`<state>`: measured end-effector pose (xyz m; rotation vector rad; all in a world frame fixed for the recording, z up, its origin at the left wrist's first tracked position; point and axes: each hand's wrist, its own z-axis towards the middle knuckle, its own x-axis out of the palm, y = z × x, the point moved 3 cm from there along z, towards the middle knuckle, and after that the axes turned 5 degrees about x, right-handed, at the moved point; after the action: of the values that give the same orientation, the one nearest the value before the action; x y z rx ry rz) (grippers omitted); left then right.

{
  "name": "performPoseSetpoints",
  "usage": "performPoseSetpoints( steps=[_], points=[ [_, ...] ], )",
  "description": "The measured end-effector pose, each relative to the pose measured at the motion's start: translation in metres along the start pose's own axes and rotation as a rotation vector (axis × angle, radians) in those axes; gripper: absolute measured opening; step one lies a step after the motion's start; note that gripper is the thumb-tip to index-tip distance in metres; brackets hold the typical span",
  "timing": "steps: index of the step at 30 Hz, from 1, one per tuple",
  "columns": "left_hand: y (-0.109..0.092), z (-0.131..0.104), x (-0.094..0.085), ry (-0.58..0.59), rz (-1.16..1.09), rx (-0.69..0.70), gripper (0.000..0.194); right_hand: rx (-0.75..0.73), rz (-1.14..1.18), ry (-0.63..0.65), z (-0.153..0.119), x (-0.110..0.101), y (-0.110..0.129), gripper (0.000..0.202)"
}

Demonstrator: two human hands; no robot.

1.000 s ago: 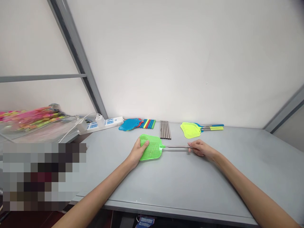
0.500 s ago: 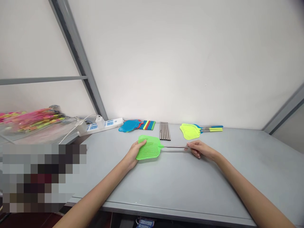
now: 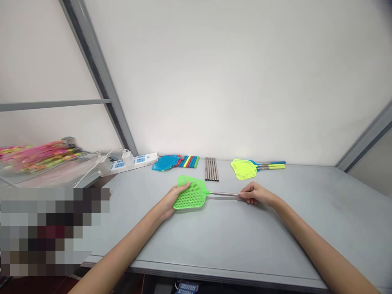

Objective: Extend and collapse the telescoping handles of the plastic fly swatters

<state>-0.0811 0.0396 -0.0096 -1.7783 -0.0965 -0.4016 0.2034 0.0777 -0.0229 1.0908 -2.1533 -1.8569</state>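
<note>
A bright green fly swatter (image 3: 191, 194) is held between both hands above the grey table. My left hand (image 3: 171, 200) grips the left edge of its perforated head, thumb on top and the other fingers hidden underneath. My right hand (image 3: 253, 193) pinches the far end of its thin metal rod (image 3: 223, 194). Beyond the swatter lie several bare metal tubes (image 3: 212, 169) side by side. Left of them are several coloured handle sleeves (image 3: 189, 161) and a stack of blue and red swatter heads (image 3: 166, 162). At the right rest yellow and blue fly swatters (image 3: 244, 169) with matching handles.
A white power strip (image 3: 133, 162) with plugs and cables lies at the table's back left. Bundles of pink and yellow items (image 3: 39, 154) in clear wrapping sit farther left. A white wall stands behind the grey table (image 3: 220, 241). The lower left is pixelated.
The rod end and my right hand have dipped slightly toward me, so the swatter now tilts a little. Both hands keep their hold. The camera view has shifted slightly.
</note>
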Motion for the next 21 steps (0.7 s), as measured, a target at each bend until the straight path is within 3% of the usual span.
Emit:
performPoseSetpoints(
  steps=[4, 12, 21],
  points=[
    [0.0012, -0.0085, 0.0057, 0.148, 0.033, -0.054, 0.036, -0.034, -0.029, 0.005, 0.0001, 0.0044, -0.0004, 0.034],
    [0.0079, -0.0058, 0.0038, 0.081, 0.124, 0.05, 0.039, -0.102, -0.032, -0.019, 0.0015, 0.0087, 0.0002, 0.036],
    [0.0073, -0.0046, 0.0074, 0.145, 0.112, 0.086, 0.04, -0.05, -0.009, 0.008, 0.0056, 0.0063, -0.0017, 0.036]
  ],
)
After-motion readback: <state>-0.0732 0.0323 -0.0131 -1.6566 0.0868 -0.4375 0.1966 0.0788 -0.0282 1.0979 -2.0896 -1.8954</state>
